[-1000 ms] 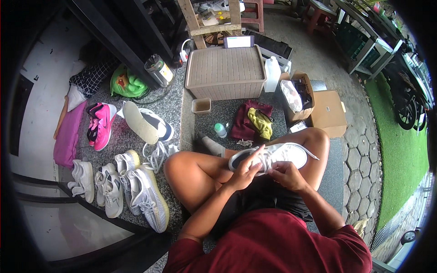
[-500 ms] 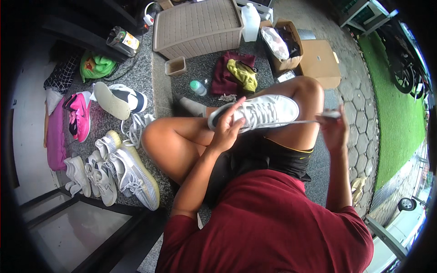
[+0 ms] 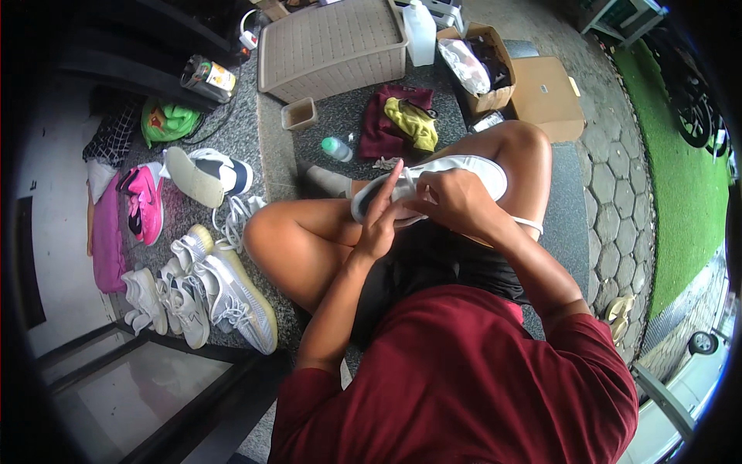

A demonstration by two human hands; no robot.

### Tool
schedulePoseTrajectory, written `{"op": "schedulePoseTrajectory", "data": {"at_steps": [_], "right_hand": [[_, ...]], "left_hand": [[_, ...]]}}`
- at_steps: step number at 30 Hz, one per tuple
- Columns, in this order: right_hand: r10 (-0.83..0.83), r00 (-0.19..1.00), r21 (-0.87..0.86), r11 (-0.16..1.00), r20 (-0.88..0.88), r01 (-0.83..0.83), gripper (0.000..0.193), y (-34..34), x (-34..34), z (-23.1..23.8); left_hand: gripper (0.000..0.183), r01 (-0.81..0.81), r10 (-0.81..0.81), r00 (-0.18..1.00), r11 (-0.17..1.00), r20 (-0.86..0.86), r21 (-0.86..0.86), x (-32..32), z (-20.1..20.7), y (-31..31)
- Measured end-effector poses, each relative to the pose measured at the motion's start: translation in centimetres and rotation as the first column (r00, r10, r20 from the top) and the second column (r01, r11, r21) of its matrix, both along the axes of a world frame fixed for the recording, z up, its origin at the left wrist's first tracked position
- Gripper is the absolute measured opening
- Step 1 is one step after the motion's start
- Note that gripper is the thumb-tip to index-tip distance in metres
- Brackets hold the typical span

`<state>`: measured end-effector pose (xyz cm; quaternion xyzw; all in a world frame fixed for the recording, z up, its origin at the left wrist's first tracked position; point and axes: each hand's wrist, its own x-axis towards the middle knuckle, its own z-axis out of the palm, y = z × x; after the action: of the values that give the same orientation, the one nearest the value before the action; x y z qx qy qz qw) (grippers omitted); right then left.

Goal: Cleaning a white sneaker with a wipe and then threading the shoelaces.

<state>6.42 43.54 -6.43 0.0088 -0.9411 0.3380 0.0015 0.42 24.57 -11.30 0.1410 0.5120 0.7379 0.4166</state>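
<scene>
A white sneaker [image 3: 485, 175] lies across my lap, its toe toward my right knee. My left hand [image 3: 379, 220] grips it near the ankle opening, thumb on the upper and index finger stretched out. Over the lacing bends my right hand [image 3: 457, 198], its fingers pinched at the white shoelace [image 3: 407, 185] close to my left thumb. The fingertips and much of the lacing are hidden behind the right hand. A white strip [image 3: 529, 223], seemingly part of the lace, shows beside my right forearm.
On the left stand several pale sneakers [image 3: 232, 298], pink shoes [image 3: 144, 203] and a white-and-navy shoe [image 3: 207, 176]. Ahead are a maroon cloth [image 3: 379, 127], a yellow cloth [image 3: 413, 125], a small bottle [image 3: 337, 148], a plastic tub [image 3: 300, 114], a woven box [image 3: 332, 54] and a cardboard box [image 3: 495, 100].
My right hand has come in from the far right, where it held the lace stretched out, to the sneaker's lacing. The left hand has stayed nearly in place.
</scene>
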Motion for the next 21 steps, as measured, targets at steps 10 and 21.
{"op": "schedulePoseTrajectory", "data": {"at_steps": [10, 21], "right_hand": [[0.119, 0.991, -0.309, 0.946, 0.053, -0.097, 0.015, 1.2, -1.9, -1.3], [0.092, 0.991, -0.262, 0.958, -0.096, -0.114, 0.015, 1.9, -3.1, -0.8]], "left_hand": [[0.071, -0.073, -0.019, 0.775, 0.990, -0.631, -0.118, 0.6, -0.5, -0.6], [0.075, -0.056, -0.117, 0.756, 0.969, -0.645, -0.241, 0.0, -1.6, -0.7]]}}
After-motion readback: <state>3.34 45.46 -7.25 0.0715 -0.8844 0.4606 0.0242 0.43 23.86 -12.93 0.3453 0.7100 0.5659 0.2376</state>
